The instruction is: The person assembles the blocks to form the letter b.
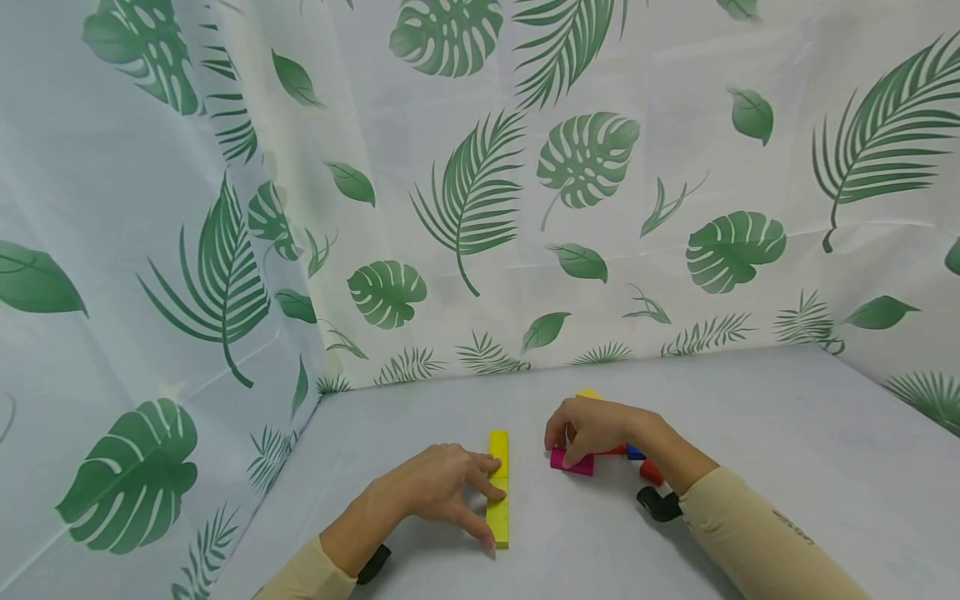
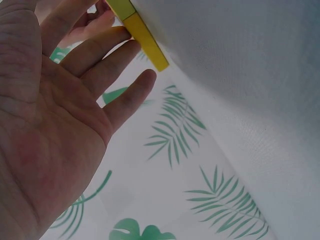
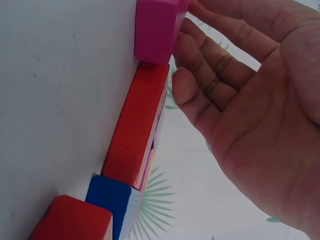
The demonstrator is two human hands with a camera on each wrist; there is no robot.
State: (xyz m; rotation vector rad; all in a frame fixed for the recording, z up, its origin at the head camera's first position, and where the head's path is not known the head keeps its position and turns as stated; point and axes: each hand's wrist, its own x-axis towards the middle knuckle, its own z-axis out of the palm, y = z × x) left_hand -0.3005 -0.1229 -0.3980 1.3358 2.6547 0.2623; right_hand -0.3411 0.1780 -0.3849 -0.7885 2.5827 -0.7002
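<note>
Two yellow blocks lie end to end in a straight line, a far block [image 1: 498, 443] and a near block [image 1: 498, 527]. My left hand [image 1: 442, 483] is beside them on the left, fingers spread and fingertips at their side, with the thumb by the near end. Across a gap to the right, my right hand [image 1: 600, 423] pinches a magenta block [image 1: 585, 467] between thumb and fingers, low over the table. In the right wrist view, the magenta block [image 3: 156, 32] appears just beyond one end of a long red block [image 3: 135, 125].
Beside the right hand are a blue block [image 3: 109, 197], a smaller red block [image 1: 651, 472] and a yellow piece [image 1: 588, 393], partly hidden behind the hand. Leaf-printed sheets [image 1: 480, 333] border the pale table [image 1: 420, 404] at the back and sides. Black straps [image 1: 658, 505] show at the wrists.
</note>
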